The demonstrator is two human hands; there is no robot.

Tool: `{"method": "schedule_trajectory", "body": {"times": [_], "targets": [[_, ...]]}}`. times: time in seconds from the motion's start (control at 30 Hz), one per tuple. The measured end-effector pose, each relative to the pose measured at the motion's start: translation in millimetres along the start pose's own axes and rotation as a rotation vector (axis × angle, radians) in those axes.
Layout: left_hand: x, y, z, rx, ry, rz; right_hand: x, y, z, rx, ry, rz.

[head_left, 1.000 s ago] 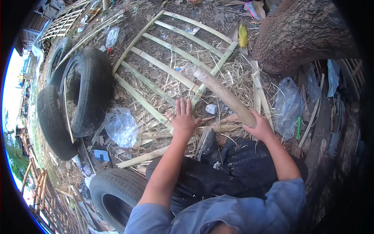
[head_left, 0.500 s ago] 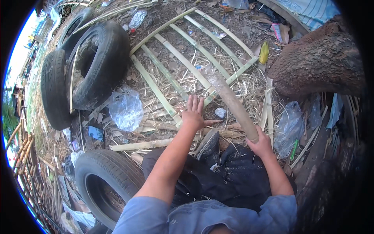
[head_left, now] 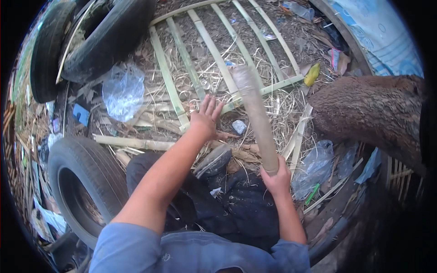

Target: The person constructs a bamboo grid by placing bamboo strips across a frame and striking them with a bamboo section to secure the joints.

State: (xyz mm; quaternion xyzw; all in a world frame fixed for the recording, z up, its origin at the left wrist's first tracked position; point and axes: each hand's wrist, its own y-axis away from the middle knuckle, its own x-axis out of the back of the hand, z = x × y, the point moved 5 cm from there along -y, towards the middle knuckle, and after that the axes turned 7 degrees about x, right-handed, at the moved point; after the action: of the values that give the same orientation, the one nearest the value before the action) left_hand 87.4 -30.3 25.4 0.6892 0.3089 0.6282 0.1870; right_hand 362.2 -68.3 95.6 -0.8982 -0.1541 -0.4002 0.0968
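Observation:
A frame of pale green bamboo slats [head_left: 210, 45] lies on the littered ground in front of me, its strips joined to a cross strip at the near and far ends. My left hand [head_left: 203, 119] rests at the near cross strip with its fingers spread, holding nothing. In my right hand [head_left: 276, 177] is the near end of a thick, pale brown wooden club [head_left: 260, 123]. The club points away from me, and its blurred far end is over the near cross strip, hiding part of it. I cannot tell whether the club touches the strip.
Tyres stand at the far left [head_left: 111, 38] and near left [head_left: 86, 182]. A thick tree trunk [head_left: 368, 116] is at the right. Clear plastic bags [head_left: 124, 93], bamboo shavings [head_left: 287, 107] and a yellow leaf [head_left: 312, 75] lie around the frame. A blue patterned sheet [head_left: 373, 34] covers the far right.
The head view has shifted, so the tyres sit farther left and higher. The club points more nearly straight away from me. My left hand stays spread at the near cross strip.

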Motion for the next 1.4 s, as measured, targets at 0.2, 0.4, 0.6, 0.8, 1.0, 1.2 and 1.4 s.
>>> {"method": "schedule_trajectory", "body": {"times": [0.2,0.4,0.6,0.8,1.0,1.2,1.4], "targets": [[7,-1,1,-0.018,0.03,-0.015,-9,4,41,-0.249,0.168,-0.174],[4,1,0,-0.012,0.046,-0.005,3,3,10,-0.063,-0.104,0.099],[-7,-4,-6,-0.038,0.056,0.023,1,1,-12,-0.026,-0.077,0.073],[5,-10,-2,-0.025,0.045,0.013,-9,-4,25,-0.066,0.268,-0.154],[2,-3,-2,-0.052,0.059,0.024,-19,-1,31,-0.107,0.298,-0.245],[-1,-1,3,-0.056,0.026,0.029,-19,1,27,-0.138,0.28,-0.22],[-6,-5,-2,-0.028,0.077,0.054,-9,-3,0,-0.034,-0.031,0.044]]}}
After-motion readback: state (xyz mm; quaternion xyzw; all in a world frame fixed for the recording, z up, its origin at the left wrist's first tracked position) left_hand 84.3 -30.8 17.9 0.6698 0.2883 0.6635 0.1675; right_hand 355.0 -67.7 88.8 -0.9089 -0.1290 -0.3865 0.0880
